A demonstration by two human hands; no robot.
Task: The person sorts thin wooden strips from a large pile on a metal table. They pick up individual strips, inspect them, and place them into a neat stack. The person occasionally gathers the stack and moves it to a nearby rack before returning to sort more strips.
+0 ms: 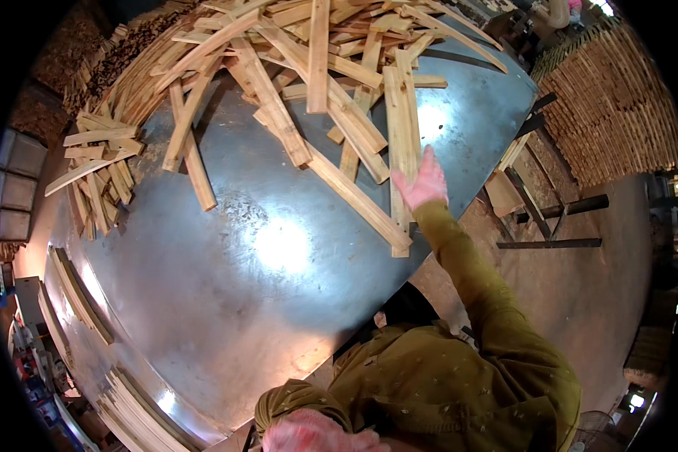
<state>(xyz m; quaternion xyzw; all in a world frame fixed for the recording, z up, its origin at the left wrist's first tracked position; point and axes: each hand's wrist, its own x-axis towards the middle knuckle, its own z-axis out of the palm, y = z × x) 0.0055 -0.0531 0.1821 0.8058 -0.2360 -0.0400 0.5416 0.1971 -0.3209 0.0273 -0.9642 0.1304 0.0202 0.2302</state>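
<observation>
Presently, a long, flat, pale-yellow wooden plank (401, 128) lies near the right edge of a broad grey metal table (226, 346), pointing away from the person. The right hand (425, 182), in an olive-green sleeve (478, 282), is over the lower part of this plank. Its grip is wide: the fingers are stretched forward and the thumb stands apart; whether it presses on the wood, I cannot tell. Another slender, light-brown wooden board (346, 190) runs slantwise on the table and crosses the plank's near end. Farther out, a loose heap of long pale boards (279, 64) covers the far part of the table. At the table's left side is a smaller pile of short wooden pieces (102, 169). The left hand (316, 432) is beside the table's near edge, partly cut off; what it holds, I cannot tell. Beyond the table's right edge stand a black metal frame (551, 242) and a tall stack of brown wooden slats (614, 105).
</observation>
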